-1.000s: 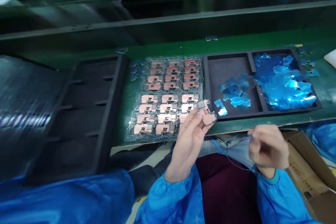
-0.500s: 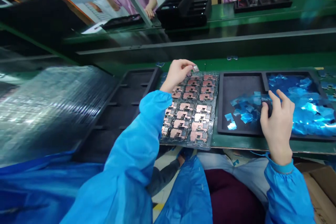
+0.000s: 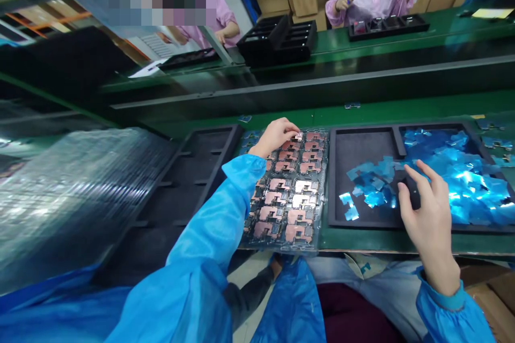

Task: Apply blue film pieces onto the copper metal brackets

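Note:
My left hand (image 3: 277, 136) reaches to the far end of a clear blister tray (image 3: 290, 193) of copper-coloured parts. Its fingers pinch a small copper part (image 3: 298, 136) right above the tray's back row. My right hand (image 3: 425, 214) hovers with fingers spread over the divider of a black two-compartment tray (image 3: 362, 146). It holds nothing. Scattered blue film pieces (image 3: 372, 182) lie in the left compartment beside my fingertips. A thicker heap of blue film (image 3: 466, 171) fills the right compartment.
An empty black slotted tray (image 3: 177, 182) lies left of the blister tray, with a shiny plastic-wrapped stack (image 3: 68, 193) beyond it. Across the green bench, people in pink coats work at black trays (image 3: 386, 24). A cardboard box (image 3: 494, 295) stands at lower right.
My left hand carried the copper part from near my lap out to the tray's far end and lowered it. My right hand rose from my lap to the black tray.

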The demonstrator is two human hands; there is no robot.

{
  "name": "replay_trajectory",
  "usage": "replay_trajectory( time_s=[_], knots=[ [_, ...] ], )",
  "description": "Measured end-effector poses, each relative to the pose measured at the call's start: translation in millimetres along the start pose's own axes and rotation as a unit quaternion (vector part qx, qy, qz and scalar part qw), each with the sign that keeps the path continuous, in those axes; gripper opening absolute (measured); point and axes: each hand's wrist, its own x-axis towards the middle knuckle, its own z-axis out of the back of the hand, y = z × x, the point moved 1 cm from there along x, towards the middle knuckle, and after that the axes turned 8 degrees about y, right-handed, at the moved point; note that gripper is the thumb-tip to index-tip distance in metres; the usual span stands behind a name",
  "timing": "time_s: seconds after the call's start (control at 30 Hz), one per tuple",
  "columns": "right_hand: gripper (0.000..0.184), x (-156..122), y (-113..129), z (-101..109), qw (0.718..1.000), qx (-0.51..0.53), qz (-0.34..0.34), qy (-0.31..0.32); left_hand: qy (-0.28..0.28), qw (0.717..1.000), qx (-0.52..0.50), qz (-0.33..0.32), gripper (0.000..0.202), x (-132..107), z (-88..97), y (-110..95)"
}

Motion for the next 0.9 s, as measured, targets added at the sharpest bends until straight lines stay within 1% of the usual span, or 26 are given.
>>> replay_trajectory(
  time_s=[0.17, 0.27, 0.33, 0.4, 0.47, 0.53, 0.6, 0.67, 0.7, 0.73, 0.8, 0.87, 0.9],
  knots=[
    [0.036, -0.7, -3.9, -1.1, 1.0, 0.008, -0.007, 0.002, -0.011, 1.0, 0.026, -0.01, 0.013, -8.8, -4.5, -7.9],
    [0.035, -3.1, -7.3, 0.2, 1.0, 0.01, -0.008, 0.001, -0.039, 0.998, 0.04, -0.008, 0.013, -14.5, -1.5, -15.9],
    [0.035, -4.7, -7.3, 3.1, 1.0, 0.015, -0.008, -0.005, -0.063, 0.997, 0.05, -0.009, 0.021, -8.7, 0.4, -26.1],
    [0.034, -5.5, -4.4, 7.5, 1.0, 0.021, -0.008, -0.021, -0.071, 0.996, 0.059, -0.018, 0.028, 10.4, -2.9, -42.6],
    [0.033, -5.7, 0.7, 11.6, 0.999, 0.025, -0.007, -0.038, -0.051, 0.996, 0.066, -0.036, 0.028, 42.7, -15.8, -65.2],
    [0.033, -6.2, 6.3, 13.8, 0.999, 0.028, -0.007, -0.04, -0.011, 0.996, 0.065, -0.054, 0.026, 82.7, -37.8, -90.7],
    [0.035, -8.5, 10.2, 13.8, 0.999, 0.03, -0.006, -0.025, 0.026, 0.996, 0.057, -0.062, 0.027, 122.0, -63.6, -114.5],
    [0.036, -13.3, 11.2, 13.0, 0.999, 0.033, -0.006, -0.004, 0.048, 0.996, 0.045, -0.056, 0.028, 153.2, -85.9, -132.4],
    [0.037, -16.3, 10.6, 12.6, 0.999, 0.034, -0.006, 0.005, 0.054, 0.997, 0.038, -0.05, 0.03, 164.3, -93.8, -138.7],
    [0.037, -19.5, 9.5, 12.5, 0.999, 0.034, -0.008, 0.012, 0.057, 0.997, 0.03, -0.042, 0.033, 172.2, -98.8, -143.2],
    [0.037, -25.1, 6.8, 13.0, 0.999, 0.036, -0.012, 0.018, 0.058, 0.998, 0.011, -0.027, 0.041, 178.6, -99.9, -148.7],
    [0.037, -27.6, 4.7, 13.9, 0.999, 0.039, -0.018, 0.014, 0.06, 0.998, -0.016, -0.017, 0.039, 172.7, -90.3, -152.7],
    [0.036, -27.2, 4.3, 14.3, 0.999, 0.043, -0.02, 0.011, 0.062, 0.997, -0.034, -0.015, 0.037, 164.7, -82.9, -155.2]
  ],
)
